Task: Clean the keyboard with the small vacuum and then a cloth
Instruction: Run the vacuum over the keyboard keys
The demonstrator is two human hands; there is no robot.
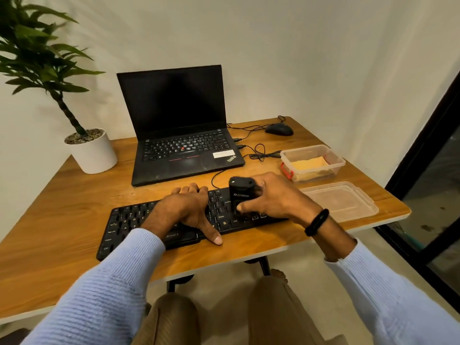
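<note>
A black keyboard (129,226) lies along the near part of the wooden table. My left hand (185,210) rests flat across its middle keys, thumb reaching past the front edge. My right hand (276,197) grips a small black vacuum (240,192) that stands upright on the keys at the keyboard's right end. A yellow cloth (310,163) lies inside a clear plastic box (336,158) at the right.
An open black laptop (179,135) stands behind the keyboard, with cables and a black mouse (279,129) to its right. The box's clear lid (341,201) lies near the table's right edge. A potted plant (90,151) occupies the back left corner.
</note>
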